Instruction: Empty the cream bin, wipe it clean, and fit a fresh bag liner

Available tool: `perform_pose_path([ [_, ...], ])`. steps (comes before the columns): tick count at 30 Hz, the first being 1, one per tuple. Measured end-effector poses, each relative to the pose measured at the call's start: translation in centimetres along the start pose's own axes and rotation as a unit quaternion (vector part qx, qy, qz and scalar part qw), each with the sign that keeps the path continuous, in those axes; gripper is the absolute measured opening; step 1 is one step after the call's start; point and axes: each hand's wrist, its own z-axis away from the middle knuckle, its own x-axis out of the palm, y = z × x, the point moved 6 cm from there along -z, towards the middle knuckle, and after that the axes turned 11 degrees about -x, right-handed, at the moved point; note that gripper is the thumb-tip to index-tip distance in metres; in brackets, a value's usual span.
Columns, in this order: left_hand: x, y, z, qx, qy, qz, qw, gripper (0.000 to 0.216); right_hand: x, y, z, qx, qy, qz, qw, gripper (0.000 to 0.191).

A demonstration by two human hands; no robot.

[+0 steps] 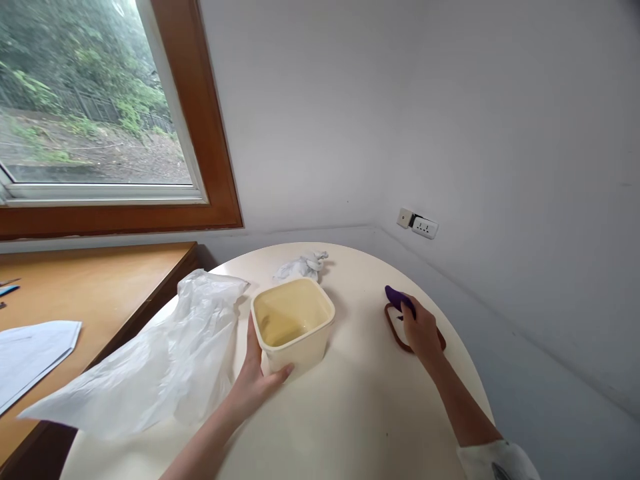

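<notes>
My left hand (257, 381) is closed around the near left side of a cream plastic bin (295, 357), thumb on its front wall. The bin's open top faces up and tilts toward me, and no contents show inside. Over at the right, my right hand (421, 329) grips a dark purple item (396, 296), which looks soft like a cloth, though its kind is not clear. Under that hand lies a brown rounded square ring (396, 335), partly hidden by the hand. A white translucent plastic bag (165, 360) is spread out left of the bin.
Behind the bin, a crumpled, knotted white bag (303, 265) rests on the round cream table (345, 427). A wooden desk (125, 280) with papers (35, 353) adjoins at left. Walls meet behind the table, with a power socket (425, 227) and a wood-framed window (220, 167).
</notes>
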Motion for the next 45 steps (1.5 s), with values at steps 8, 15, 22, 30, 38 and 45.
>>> perform_pose_path([
  [8,-0.7,-0.2,0.0,-0.031,0.061,0.034,0.997,0.101,4.6,3.6,1.4,-0.071,-0.115,0.227,0.964,0.04],
  [15,-1.4,-0.5,0.0,-0.016,0.128,0.009,0.992,0.085,5.7,4.0,2.1,-0.062,-0.153,0.24,0.957,0.043],
  [22,-1.9,-1.0,0.8,-0.023,0.183,-0.041,0.982,0.061,5.6,4.7,2.3,-0.063,-0.131,0.216,0.966,0.046],
  [30,-2.0,-0.9,2.6,0.01,0.242,-0.087,0.966,0.034,6.2,4.8,2.4,-0.084,-0.134,0.192,0.969,0.044],
  [38,-2.6,-0.3,2.9,0.063,0.252,-0.193,0.946,0.008,6.6,5.2,2.5,-0.098,-0.123,0.235,0.959,0.03],
  [45,-0.3,1.2,4.2,0.136,0.177,-0.238,0.945,0.019,6.5,5.3,2.7,-0.098,-0.151,0.252,0.951,0.028],
])
